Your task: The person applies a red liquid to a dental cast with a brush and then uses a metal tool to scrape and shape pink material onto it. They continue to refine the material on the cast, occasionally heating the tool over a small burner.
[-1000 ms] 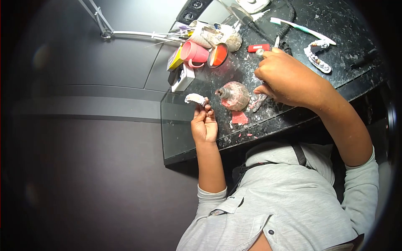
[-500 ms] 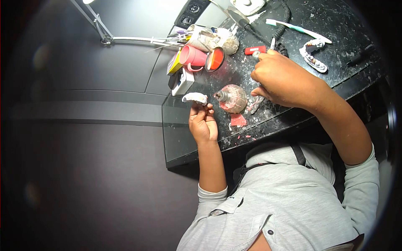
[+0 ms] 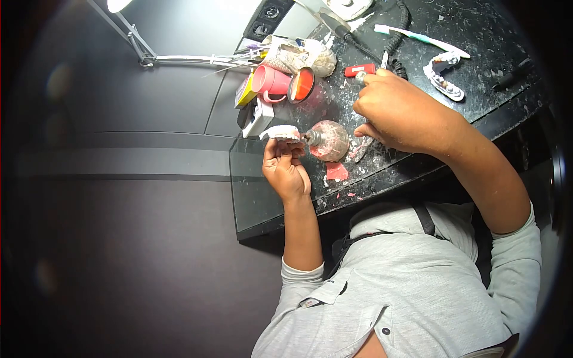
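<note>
My left hand (image 3: 286, 170) pinches a white dental cast (image 3: 280, 132) from below, its row of teeth showing and a pinkish patch at one end. That end is right at the metal neck of a round glass spirit lamp (image 3: 330, 142), smeared with pink. My right hand (image 3: 397, 110) is closed over the bench, knuckles up, around a slim tool (image 3: 385, 60) whose pale narrow tip juts out past the fingers; the rest is hidden in the fist. A red lighter (image 3: 357, 70) lies just beyond those fingers. A piece of pink wax sheet (image 3: 336, 171) lies below the lamp.
Farther right on the speckled black bench (image 3: 477, 36) are a second dental cast (image 3: 444, 80) and a toothbrush (image 3: 421, 37). A pink mug (image 3: 271, 79), a round orange-red container (image 3: 303, 85) and a holder of tools (image 3: 277, 55) stand at the back left, under a lamp arm (image 3: 185, 59).
My left hand has tilted the cast and brought its end up to the spirit lamp's neck. The right hand holds nearly the same place; the whole view has shifted slightly.
</note>
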The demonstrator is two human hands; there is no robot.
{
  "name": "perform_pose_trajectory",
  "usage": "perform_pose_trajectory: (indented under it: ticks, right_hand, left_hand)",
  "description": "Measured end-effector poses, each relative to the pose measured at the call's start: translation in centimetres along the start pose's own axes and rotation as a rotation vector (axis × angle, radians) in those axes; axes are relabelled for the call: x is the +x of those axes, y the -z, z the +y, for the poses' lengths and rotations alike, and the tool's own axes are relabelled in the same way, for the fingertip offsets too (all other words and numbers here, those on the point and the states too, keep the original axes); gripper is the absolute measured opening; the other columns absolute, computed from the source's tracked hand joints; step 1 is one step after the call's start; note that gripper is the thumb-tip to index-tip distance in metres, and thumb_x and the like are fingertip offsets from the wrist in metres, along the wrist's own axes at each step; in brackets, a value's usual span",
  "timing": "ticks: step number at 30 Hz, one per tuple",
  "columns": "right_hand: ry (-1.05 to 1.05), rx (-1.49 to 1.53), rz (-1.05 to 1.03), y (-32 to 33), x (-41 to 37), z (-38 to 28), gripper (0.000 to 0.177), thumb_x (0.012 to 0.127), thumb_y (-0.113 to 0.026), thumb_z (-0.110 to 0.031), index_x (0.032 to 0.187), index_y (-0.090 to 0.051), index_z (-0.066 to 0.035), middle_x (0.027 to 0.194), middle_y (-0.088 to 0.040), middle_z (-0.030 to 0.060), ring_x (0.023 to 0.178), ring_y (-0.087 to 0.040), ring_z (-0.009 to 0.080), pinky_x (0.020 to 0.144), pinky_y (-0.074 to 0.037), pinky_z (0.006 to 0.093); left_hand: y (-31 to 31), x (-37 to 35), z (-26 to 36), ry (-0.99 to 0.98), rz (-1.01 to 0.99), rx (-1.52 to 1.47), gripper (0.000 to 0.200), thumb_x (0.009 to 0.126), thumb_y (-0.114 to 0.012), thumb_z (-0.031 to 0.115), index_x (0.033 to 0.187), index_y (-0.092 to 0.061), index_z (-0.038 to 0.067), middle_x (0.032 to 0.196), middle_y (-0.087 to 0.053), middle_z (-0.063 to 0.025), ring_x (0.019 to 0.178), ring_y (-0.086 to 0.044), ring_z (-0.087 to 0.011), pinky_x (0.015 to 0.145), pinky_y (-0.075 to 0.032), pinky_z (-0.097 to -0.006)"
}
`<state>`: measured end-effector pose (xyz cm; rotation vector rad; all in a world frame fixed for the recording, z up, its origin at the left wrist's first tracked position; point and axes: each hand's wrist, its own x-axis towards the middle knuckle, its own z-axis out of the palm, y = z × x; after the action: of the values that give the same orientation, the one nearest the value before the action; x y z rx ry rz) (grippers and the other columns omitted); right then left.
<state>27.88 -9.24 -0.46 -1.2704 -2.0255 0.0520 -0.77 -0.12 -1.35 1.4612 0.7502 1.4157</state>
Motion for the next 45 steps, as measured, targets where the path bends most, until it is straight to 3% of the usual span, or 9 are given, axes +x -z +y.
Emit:
perform_pose_trajectory:
  ticks: [7, 14, 20, 23, 26, 31, 36, 39, 45]
  right_hand:
    - [0.002, -0.009, 0.007, 0.0, -0.1, 0.1, 0.029, 0.082, -0.080, -0.027, 0.075, -0.070, -0.001, 0.075, -0.066, 0.0123, 0.090, -0.063, 0.0306, 0.088, -0.047, 0.0418]
    - [0.009, 0.001, 0.020, -0.1, -0.1, 0.1, 0.029, 0.082, -0.080, -0.027, 0.074, -0.070, -0.001, 0.075, -0.066, 0.0123, 0.089, -0.062, 0.0307, 0.087, -0.047, 0.0417]
    - [0.000, 0.012, -0.007, 0.0, -0.1, 0.3, 0.029, 0.081, -0.080, -0.027, 0.074, -0.069, -0.001, 0.074, -0.065, 0.0123, 0.089, -0.062, 0.0306, 0.088, -0.046, 0.0417]
    - [0.014, 0.011, -0.010, 0.2, 0.0, 0.1, 0.029, 0.081, -0.080, -0.027, 0.074, -0.068, -0.001, 0.075, -0.066, 0.0127, 0.089, -0.062, 0.0309, 0.088, -0.046, 0.0416]
    - [-0.013, 0.007, -0.067, 0.4, 0.2, 0.0, 0.028, 0.081, -0.081, -0.025, 0.073, -0.067, -0.002, 0.076, -0.065, 0.0131, 0.090, -0.061, 0.0319, 0.089, -0.045, 0.0419]
    - [-0.033, 0.009, -0.026, 0.5, 0.1, -0.3, 0.024, 0.083, -0.080, -0.022, 0.077, -0.067, -0.002, 0.079, -0.065, 0.0136, 0.090, -0.060, 0.0338, 0.091, -0.045, 0.0432]
    - [0.007, 0.030, 0.017, 0.7, 0.6, -0.2, 0.028, 0.085, -0.079, -0.023, 0.074, -0.066, 0.000, 0.074, -0.065, 0.0185, 0.081, -0.063, 0.0399, 0.082, -0.048, 0.0472]
    - [0.006, 0.019, -0.012, 1.1, 0.8, -0.6, 0.027, 0.087, -0.078, -0.022, 0.076, -0.066, -0.001, 0.075, -0.065, 0.0172, 0.082, -0.062, 0.0392, 0.083, -0.048, 0.0460]
    - [-0.004, 0.036, -0.006, 1.0, 1.2, -0.6, 0.026, 0.087, -0.078, -0.021, 0.076, -0.068, 0.000, 0.078, -0.068, 0.0170, 0.085, -0.061, 0.0371, 0.084, -0.047, 0.0447]
  left_hand:
    - [-0.5, -0.1, 0.4, -0.036, -0.042, 0.094, 0.016, 0.102, -0.065, 0.014, 0.110, -0.065, 0.000, 0.097, -0.073, -0.0094, 0.078, -0.069, -0.0184, 0.067, -0.053, -0.0285]
    - [-0.3, -0.8, 0.5, -0.026, -0.012, 0.109, 0.016, 0.101, -0.066, 0.013, 0.111, -0.065, 0.001, 0.095, -0.073, -0.0091, 0.076, -0.069, -0.0188, 0.066, -0.053, -0.0285]
    - [2.9, -2.3, 0.7, 0.185, -0.040, -0.277, 0.027, 0.100, -0.051, -0.003, 0.125, -0.061, -0.002, 0.117, -0.069, -0.0175, 0.097, -0.069, -0.0220, 0.078, -0.056, -0.0295]
    - [4.9, -3.4, 0.8, 0.369, 0.071, -0.550, 0.038, 0.100, -0.046, -0.006, 0.138, -0.051, -0.007, 0.136, -0.059, -0.0265, 0.108, -0.066, -0.0267, 0.098, -0.058, -0.0335]
    - [5.5, -4.6, 1.6, 0.430, 0.038, -0.654, 0.036, 0.101, -0.046, -0.005, 0.137, -0.051, -0.008, 0.136, -0.058, -0.0278, 0.109, -0.067, -0.0257, 0.098, -0.060, -0.0330]
    - [3.1, -6.3, 4.1, 0.459, 0.076, -0.573, 0.030, 0.105, -0.049, 0.001, 0.133, -0.054, -0.008, 0.122, -0.066, -0.0264, 0.089, -0.073, -0.0210, 0.076, -0.066, -0.0270]
    - [2.0, -8.2, 5.0, 0.421, -0.073, -0.601, 0.028, 0.106, -0.050, 0.007, 0.130, -0.056, -0.007, 0.114, -0.069, -0.0252, 0.091, -0.075, -0.0240, 0.073, -0.065, -0.0275]
    - [0.8, -9.5, 6.4, 0.393, -0.162, -0.538, 0.036, 0.104, -0.053, 0.005, 0.135, -0.051, -0.012, 0.112, -0.067, -0.0274, 0.081, -0.074, -0.0242, 0.072, -0.062, -0.0293]
    - [0.3, -11.3, 8.0, 0.305, -0.255, -0.594, 0.041, 0.099, -0.054, -0.001, 0.133, -0.045, -0.021, 0.109, -0.064, -0.0383, 0.078, -0.075, -0.0375, 0.067, -0.066, -0.0421]
